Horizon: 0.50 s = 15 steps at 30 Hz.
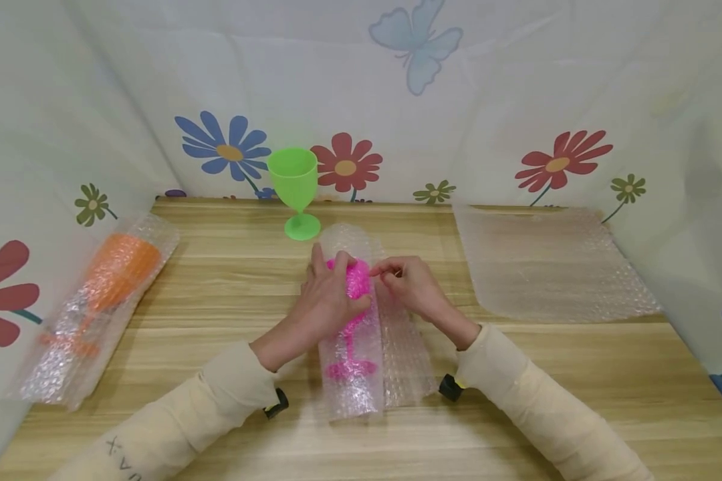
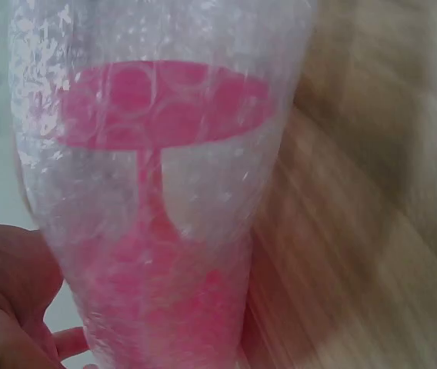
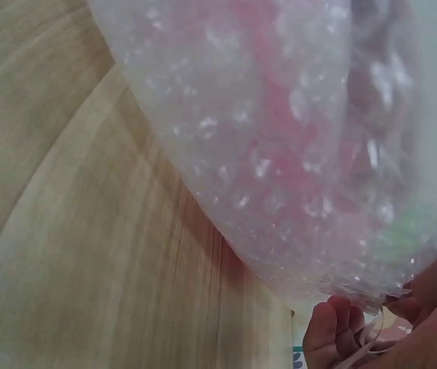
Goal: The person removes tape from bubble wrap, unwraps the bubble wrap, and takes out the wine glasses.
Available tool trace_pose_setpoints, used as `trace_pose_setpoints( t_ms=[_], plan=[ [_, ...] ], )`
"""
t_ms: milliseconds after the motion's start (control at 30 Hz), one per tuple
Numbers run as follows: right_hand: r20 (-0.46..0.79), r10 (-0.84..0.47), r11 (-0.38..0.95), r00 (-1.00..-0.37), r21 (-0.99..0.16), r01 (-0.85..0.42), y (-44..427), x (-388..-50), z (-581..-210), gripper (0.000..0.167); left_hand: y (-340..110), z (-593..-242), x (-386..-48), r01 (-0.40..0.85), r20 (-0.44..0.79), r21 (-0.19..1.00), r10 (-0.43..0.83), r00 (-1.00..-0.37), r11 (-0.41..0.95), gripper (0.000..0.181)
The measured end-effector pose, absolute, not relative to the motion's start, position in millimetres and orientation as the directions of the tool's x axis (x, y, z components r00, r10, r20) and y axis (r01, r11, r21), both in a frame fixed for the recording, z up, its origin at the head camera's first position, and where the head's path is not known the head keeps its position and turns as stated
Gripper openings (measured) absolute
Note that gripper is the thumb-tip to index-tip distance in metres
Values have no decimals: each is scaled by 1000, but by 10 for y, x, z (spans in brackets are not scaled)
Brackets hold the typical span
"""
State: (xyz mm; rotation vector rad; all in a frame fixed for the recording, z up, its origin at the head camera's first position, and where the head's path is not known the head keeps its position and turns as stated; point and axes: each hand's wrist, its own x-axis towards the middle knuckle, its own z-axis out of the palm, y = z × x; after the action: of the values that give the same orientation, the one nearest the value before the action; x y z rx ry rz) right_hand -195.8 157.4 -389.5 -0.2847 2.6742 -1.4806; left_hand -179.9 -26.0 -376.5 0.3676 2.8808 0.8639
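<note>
A pink goblet lies on its side, rolled in bubble wrap, its foot toward me. My left hand holds the wrapped bowl end, fingers over the top and thumb on the near side. The pink foot and stem show through the bubbles in the left wrist view. My right hand pinches the edge of the wrap beside the bowl. In the right wrist view, its fingertips grip the gathered film. A loose flap of wrap spreads to the right of the roll.
A green goblet stands upright at the table's back edge. On the left lies an orange goblet wrapped in bubble wrap. A flat bubble wrap sheet covers the back right of the wooden table. Flowered curtains enclose the table.
</note>
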Motion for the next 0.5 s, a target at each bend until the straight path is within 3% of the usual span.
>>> trace_pose_setpoints(
  t_ms=[233,500],
  plan=[
    [23,-277,546,-961,-819,-177,1578,-1947,-3833,39,-316,-3754,-1779,251,36,516,272,-962,819,52],
    [-9,-266,517,-964,-845,-135,1486,-1931,-3846,25,-354,-3757,-1786,246,56,530,256,-965,812,54]
  ],
)
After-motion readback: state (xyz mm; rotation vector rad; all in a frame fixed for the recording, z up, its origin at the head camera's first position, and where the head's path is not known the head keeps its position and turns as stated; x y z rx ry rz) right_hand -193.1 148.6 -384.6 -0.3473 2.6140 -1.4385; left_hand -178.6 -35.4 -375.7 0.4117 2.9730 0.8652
